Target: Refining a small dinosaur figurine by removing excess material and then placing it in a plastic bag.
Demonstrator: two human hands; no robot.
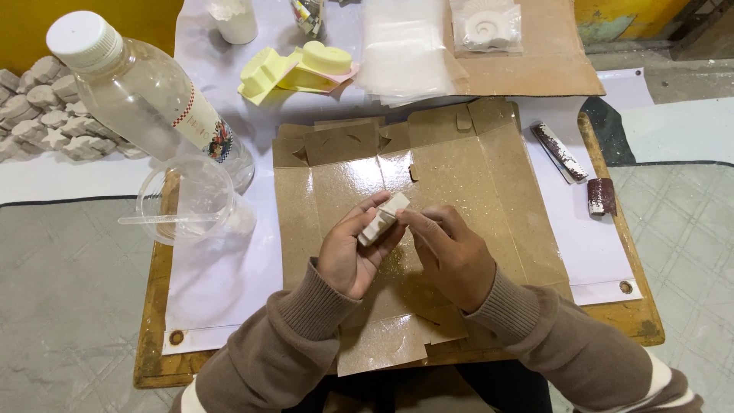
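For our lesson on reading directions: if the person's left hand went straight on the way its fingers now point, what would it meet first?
The left hand points up and right, already holding the small pale cast piece. Straight beyond, it would probably meet the right hand's fingertips touching that piece, though depth is unclear.

small pale plaster block (382, 219), tilted, held above cardboard

The flattened cardboard box (459, 191) is brown with a glossy, speckled surface. The small block (382, 218) is off-white. The moulds (294, 69) are pale yellow, one on a pink base. The bottle (145, 99) is clear with a white cap. The sleeves (306, 329) are brown with cream stripes.
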